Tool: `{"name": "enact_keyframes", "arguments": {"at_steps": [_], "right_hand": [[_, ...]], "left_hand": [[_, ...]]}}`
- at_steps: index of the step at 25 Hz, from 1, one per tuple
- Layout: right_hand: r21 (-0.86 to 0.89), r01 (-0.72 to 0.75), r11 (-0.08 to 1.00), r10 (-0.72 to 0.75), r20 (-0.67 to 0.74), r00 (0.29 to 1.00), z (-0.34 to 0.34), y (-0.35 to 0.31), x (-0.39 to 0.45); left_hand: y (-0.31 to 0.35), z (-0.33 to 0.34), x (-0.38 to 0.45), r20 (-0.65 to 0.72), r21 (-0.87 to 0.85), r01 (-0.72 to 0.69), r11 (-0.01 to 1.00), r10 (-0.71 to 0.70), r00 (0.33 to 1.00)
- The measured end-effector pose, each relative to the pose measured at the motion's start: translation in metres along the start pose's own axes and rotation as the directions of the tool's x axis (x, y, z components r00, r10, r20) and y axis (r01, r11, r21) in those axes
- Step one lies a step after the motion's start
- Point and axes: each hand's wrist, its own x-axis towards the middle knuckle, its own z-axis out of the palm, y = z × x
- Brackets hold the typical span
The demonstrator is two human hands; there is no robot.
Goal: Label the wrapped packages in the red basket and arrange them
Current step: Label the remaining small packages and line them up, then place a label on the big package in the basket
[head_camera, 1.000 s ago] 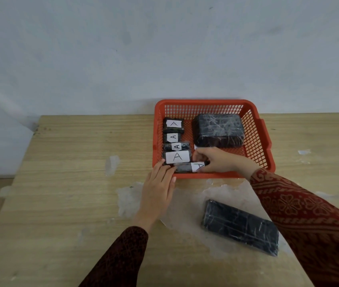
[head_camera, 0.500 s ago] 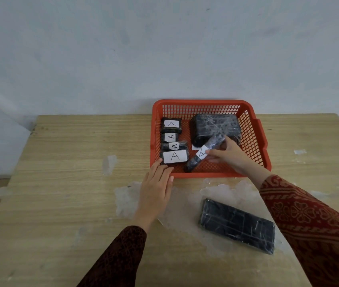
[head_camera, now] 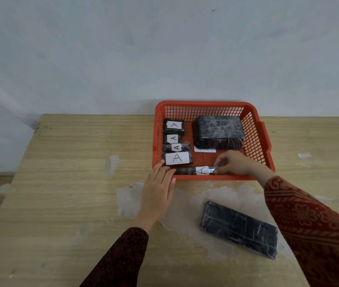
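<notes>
The red basket [head_camera: 210, 105] stands at the table's far edge. Along its left side lie several small black wrapped packages [head_camera: 178, 158] with white "A" labels. A slim labelled package [head_camera: 193, 170] lies flat along the front wall, and my right hand [head_camera: 233, 162] pinches its right end. A large unlabelled black package [head_camera: 219, 131] fills the back right, with a white label [head_camera: 204, 150] lying loose in front of it. My left hand [head_camera: 158, 193] rests on the table with its fingertips at the basket's front left corner.
A long black wrapped package [head_camera: 240, 228] lies on the wooden table [head_camera: 71, 183] in front of the basket, on a sheet of clear plastic wrap [head_camera: 222, 193]. A pale wall [head_camera: 164, 48] stands right behind the basket.
My right hand had lifted the slim labelled package and tilted it toward the large package; now the package lies flat again along the basket's front wall. My left hand has barely moved.
</notes>
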Motion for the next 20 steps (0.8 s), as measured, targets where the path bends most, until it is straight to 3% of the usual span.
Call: {"name": "enact_keyframes", "arguments": {"at_steps": [3,6,8,10,13,15,17,20], "right_hand": [[0.014,0.053,0.998,-0.053,-0.035,0.998,0.015,-0.02,0.009],[-0.094,0.09,0.991,-0.098,-0.081,0.992,0.023,-0.031,0.014],[-0.057,0.11,0.992,-0.115,-0.093,0.989,0.022,-0.029,0.009],[0.0,0.146,0.989,-0.143,-0.209,0.967,0.016,-0.019,0.001],[0.067,0.15,0.986,-0.079,-0.604,0.793,0.007,0.005,-0.007],[0.203,0.076,0.976,0.092,-0.703,0.705,-0.002,0.021,-0.007],[0.293,0.021,0.956,0.18,-0.641,0.746,-0.008,0.03,-0.002],[0.326,0.031,0.945,0.154,-0.529,0.835,-0.012,0.033,0.003]], "left_hand": [[0.0,0.0,0.0,-0.012,-0.008,-0.005,1.0,0.005,1.0],[0.002,-0.001,0.0,-0.032,0.029,-0.004,1.0,0.005,0.999],[0.007,-0.003,0.0,-0.049,0.062,0.03,0.998,-0.027,0.998],[0.014,-0.006,0.004,-0.076,0.044,0.071,0.996,-0.068,0.995],[0.03,-0.005,0.03,-0.06,-0.14,0.062,0.988,-0.071,0.996],[0.042,0.003,0.063,0.081,-0.291,0.106,0.951,-0.086,0.993],[0.053,0.016,0.097,0.267,-0.352,0.235,0.906,-0.143,0.953],[0.065,0.043,0.133,0.39,-0.156,0.358,0.921,-0.276,0.878]]}}
